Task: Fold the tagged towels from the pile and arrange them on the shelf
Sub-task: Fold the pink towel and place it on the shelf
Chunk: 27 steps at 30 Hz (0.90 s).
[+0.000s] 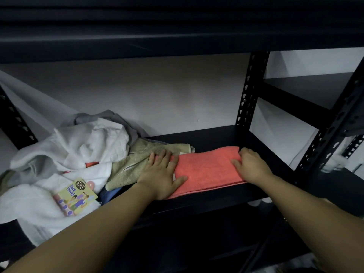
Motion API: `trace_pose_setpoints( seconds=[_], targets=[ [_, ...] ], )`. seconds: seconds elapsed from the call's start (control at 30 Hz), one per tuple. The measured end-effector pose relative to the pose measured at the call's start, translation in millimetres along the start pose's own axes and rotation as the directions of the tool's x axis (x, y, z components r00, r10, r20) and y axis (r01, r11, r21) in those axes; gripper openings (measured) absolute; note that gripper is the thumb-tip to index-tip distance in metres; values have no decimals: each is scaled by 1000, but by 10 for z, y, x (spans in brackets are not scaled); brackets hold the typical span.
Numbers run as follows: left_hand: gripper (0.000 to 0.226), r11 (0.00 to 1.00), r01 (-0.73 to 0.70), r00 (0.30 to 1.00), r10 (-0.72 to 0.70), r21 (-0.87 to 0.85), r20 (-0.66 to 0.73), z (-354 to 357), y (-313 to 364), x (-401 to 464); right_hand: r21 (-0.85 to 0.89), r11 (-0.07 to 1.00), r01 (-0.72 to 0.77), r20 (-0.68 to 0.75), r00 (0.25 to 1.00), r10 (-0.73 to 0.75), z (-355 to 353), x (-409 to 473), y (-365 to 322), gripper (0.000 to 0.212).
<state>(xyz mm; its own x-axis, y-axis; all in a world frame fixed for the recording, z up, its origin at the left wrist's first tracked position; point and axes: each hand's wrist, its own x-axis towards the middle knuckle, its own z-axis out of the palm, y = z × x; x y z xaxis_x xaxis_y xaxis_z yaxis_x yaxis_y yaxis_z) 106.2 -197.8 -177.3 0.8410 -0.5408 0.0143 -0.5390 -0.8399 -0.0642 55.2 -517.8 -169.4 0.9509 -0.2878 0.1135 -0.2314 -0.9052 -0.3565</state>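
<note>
Your folded coral terry towel point(206, 168) lies on the black metal shelf point(216, 134), long axis running left to right between your 2 hands. Your left hand point(161, 172) presses flat on its left end; your right hand point(250, 164) curls over its right end, gripping the edge.

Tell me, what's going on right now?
Left hand flat on coral towel; right hand gripping its far end. Towel folded, on shelf. Unfolded pile alongside.
</note>
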Motion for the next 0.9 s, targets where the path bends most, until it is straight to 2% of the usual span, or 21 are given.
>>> trace_pose_setpoints(
  seconds=[0.07,0.13,0.23,0.33,0.4,0.53,0.6,0.77,0.9],
  targets=[
    [90,998,-49,997,50,25,-51,-57,6,3,158,987,-24,-10,1000,26,-130,19,7,30],
    [81,986,-166,981,164,-5,-102,-136,54,29,280,959,-32,-50,998,47,-299,50,26,26],
    [67,923,-378,922,367,-74,-126,-189,228,144,474,880,41,-92,996,3,-546,58,61,36],
    [63,882,-461,887,453,-100,-87,-201,480,300,522,842,135,-95,990,-100,-737,31,113,51],
    [62,863,-493,870,488,-115,-67,-201,619,407,518,839,163,-87,987,-138,-825,30,136,43],
    [60,846,-502,860,510,-178,-5,-183,808,582,530,829,180,-104,984,-147,-880,70,223,19],
    [60,843,-496,862,508,-209,5,-178,878,638,550,819,167,-103,986,-132,-887,69,245,13],
    [60,828,-493,865,501,-267,-43,-174,885,658,535,835,132,-80,991,-106,-941,42,136,24],
    [59,828,-478,878,434,-293,-203,-164,531,497,517,845,137,0,987,-160,-978,13,-141,30]
  ],
)
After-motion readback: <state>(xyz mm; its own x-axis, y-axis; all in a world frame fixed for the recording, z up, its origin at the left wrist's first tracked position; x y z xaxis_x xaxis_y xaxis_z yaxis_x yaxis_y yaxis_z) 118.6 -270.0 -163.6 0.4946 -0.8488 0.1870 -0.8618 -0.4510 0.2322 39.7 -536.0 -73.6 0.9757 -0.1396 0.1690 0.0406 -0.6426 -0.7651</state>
